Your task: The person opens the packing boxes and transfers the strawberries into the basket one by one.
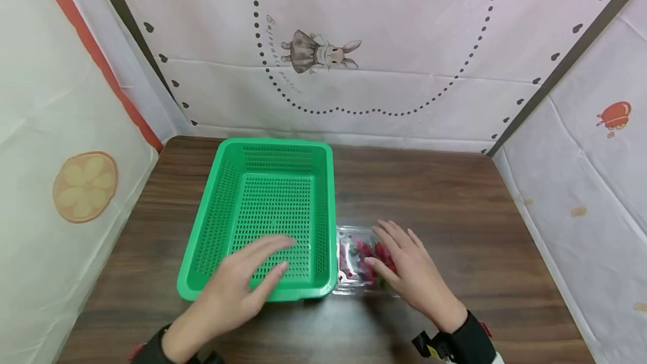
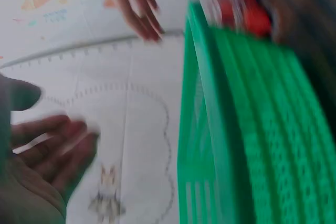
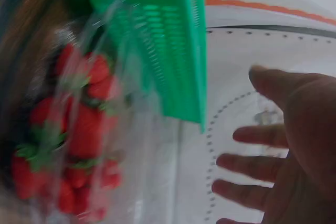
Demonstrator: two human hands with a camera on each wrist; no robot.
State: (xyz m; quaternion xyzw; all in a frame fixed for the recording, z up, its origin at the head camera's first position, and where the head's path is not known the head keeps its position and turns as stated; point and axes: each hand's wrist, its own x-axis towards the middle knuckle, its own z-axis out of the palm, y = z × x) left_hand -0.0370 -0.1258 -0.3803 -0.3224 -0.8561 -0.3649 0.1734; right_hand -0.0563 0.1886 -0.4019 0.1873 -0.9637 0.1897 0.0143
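Green perforated plastic makes up the basket (image 1: 268,212), and in the head view it holds nothing. The left hand (image 1: 237,291) hovers over its near rim, fingers straight and loose, gripping nothing. Just right of those fingers, against the basket's side wall, a clear clamshell box of strawberries (image 1: 356,260) lies on the brown wooden desk (image 1: 445,206). The right hand (image 1: 409,271) is spread flat over the box, fingers extended, touching or just above its lid, not curled round it. The box looks closed and full, so by my judgement no berries have gone anywhere yet.

The left wrist view is blurred: relaxed open fingers (image 2: 50,150) beside the basket wall (image 2: 252,129).

The right wrist view shows the strawberries (image 3: 73,140) packed inside the clear box, left of the splayed, empty fingers (image 3: 247,163).
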